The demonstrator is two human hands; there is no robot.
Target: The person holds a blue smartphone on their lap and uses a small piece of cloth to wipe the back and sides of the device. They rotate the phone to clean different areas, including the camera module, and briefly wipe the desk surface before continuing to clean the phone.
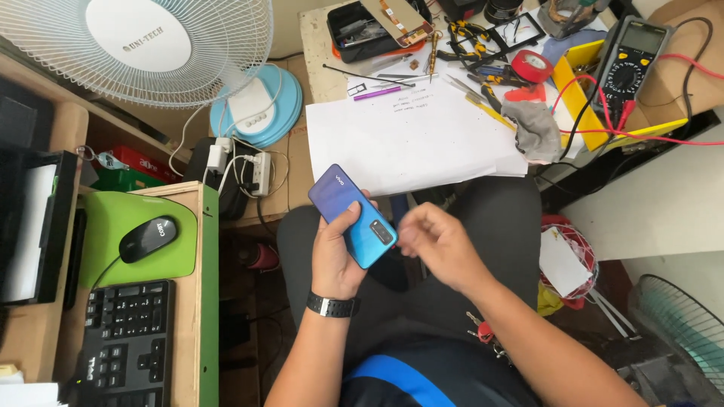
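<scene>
phone (353,216) sits back-up in my left hand (337,252), over my lap and just below the near edge of the white paper sheet (411,136) that covers the worktop (317,45). that grip is closed around it: thumb over the blue back, fingers (367,205) wrapped round the far long edge, camera block toward my right. my right hand (437,245) hovers just right of the phone at the camera end, blurred, fingers loosely curled; i can't tell if it pinches anything small, and it doesn't seem to touch the phone.

i read this as the inspection stage, with the back cover on and no tool picked up. beyond the paper, well away from the phone, lie a purple pen-like tool (377,93), pliers (464,34), a red tape roll (532,65) and a multimeter (633,56). any next move wants the left hold kept steady and the right fingertips placed precisely on the phone's edge.
</scene>
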